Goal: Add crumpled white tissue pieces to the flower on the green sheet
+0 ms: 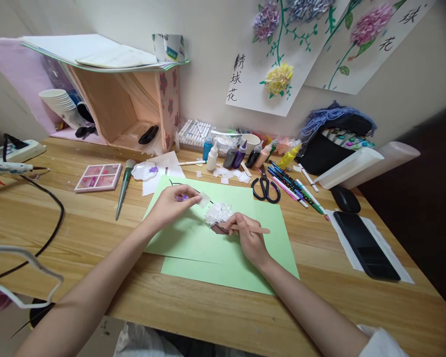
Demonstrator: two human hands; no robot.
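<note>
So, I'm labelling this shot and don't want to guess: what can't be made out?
All in the head view:
Brown piece under the white flower: partly covered by flower and right hand.
Purple item: partly behind the left hand.
White tool: cut off by the left edge.
Wall pictures: cut off by the top edge.
Any print on the bottles: too small.

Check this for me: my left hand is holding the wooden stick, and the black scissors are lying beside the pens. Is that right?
Not quite. The head view shows the wooden stick in your right hand, not your left. The black scissors do lie beside the pens.
</note>
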